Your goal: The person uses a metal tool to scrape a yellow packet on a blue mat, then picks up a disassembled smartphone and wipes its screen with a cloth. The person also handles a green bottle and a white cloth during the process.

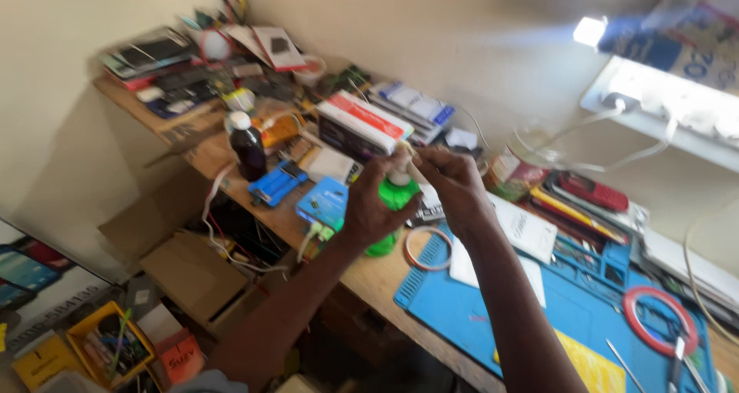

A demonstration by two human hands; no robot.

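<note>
Head cam view, looking down at a really cluttered wooden workbench (369,274) pushed against a cream wall. Both hands are up in the middle of the frame working on a bright green bottle (394,197). The left hand (373,204) is wrapped around the body of it, fingers closed tight, holding it just above the bench edge. The right hand (454,181) is pinched narrow at the top of the bottle, fingertips closed on its whitish cap (398,176), though I can't tell if it's gripping the cap itself or something small right at it.

Around them: a blue work mat (500,308) sits on the right part of the bench, with a red-and-white ring of tape (660,320) on it and a smaller ring (427,248) lying just under the hands at the mat's edge. A yellow sheet (593,366) lies on the mat near the right forearm. To the left of the hands there's a dark bottle with a white cap (248,147), a blue clamp-like tool (277,183) beside it, and a light blue box (323,203) touching-close to the left hand. Behind the hands is a red-and-white box (364,123). Far right on the wall, a white power strip (677,108) with plugs in it. Below the bench, cardboard boxes (192,277) and a yellow bin (108,343) on the floor
</note>
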